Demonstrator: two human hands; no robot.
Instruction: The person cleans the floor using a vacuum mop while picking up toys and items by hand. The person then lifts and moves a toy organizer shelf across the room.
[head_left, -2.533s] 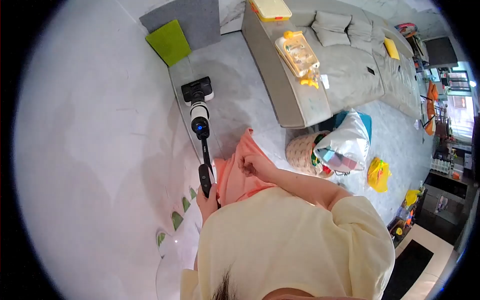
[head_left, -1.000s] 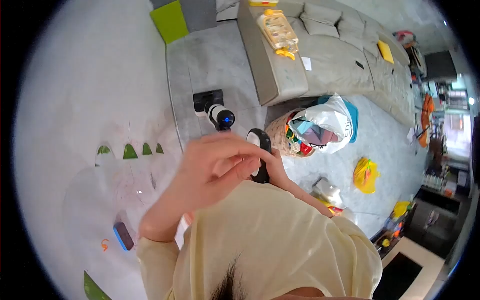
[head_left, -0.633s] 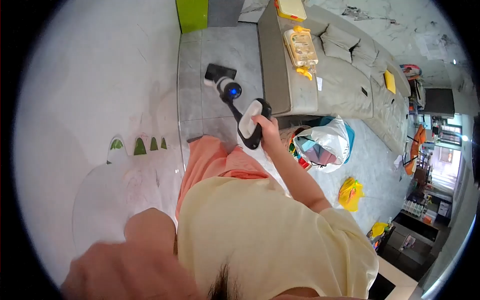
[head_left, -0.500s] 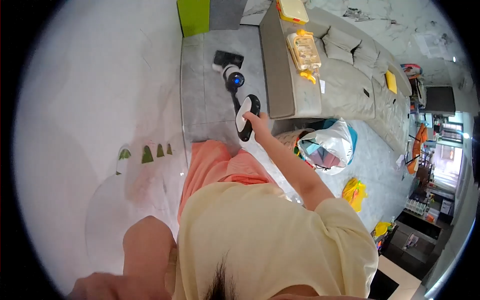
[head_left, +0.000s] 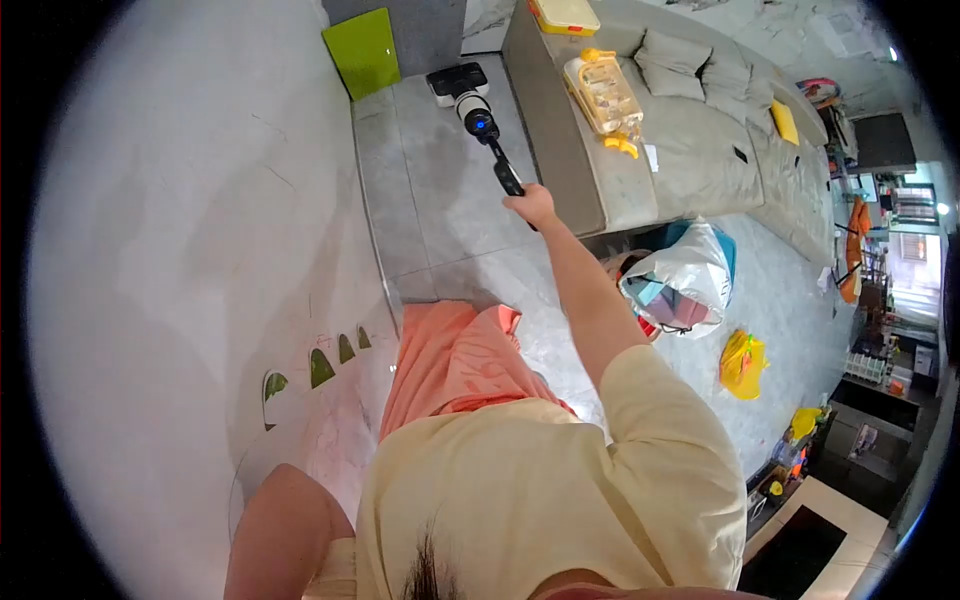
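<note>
My right hand (head_left: 533, 205) is closed around the black handle of a cordless floor vacuum (head_left: 480, 120). The arm stretches out ahead of me. A small blue light glows on the round end of the vacuum's white and black body. Its wide dark floor head (head_left: 458, 82) rests on the grey tiles, close to a grey panel (head_left: 430, 35) and a green panel (head_left: 362, 52). Only the upper part of my left arm (head_left: 285, 535) shows at the lower left. My left hand is out of the picture.
To the right stands a grey sofa (head_left: 690, 165), with a yellow-trimmed toy case (head_left: 605, 92) on its arm. A silver bag (head_left: 690, 270) and a yellow bag (head_left: 742, 365) are on the floor. A white wall (head_left: 200, 230) with green stickers (head_left: 321, 369) runs along the left.
My right hand has pushed the vacuum forward, and its handle has turned. The floor head is nearer the panels. My view has shifted a little, and my left forearm has left the frame.
</note>
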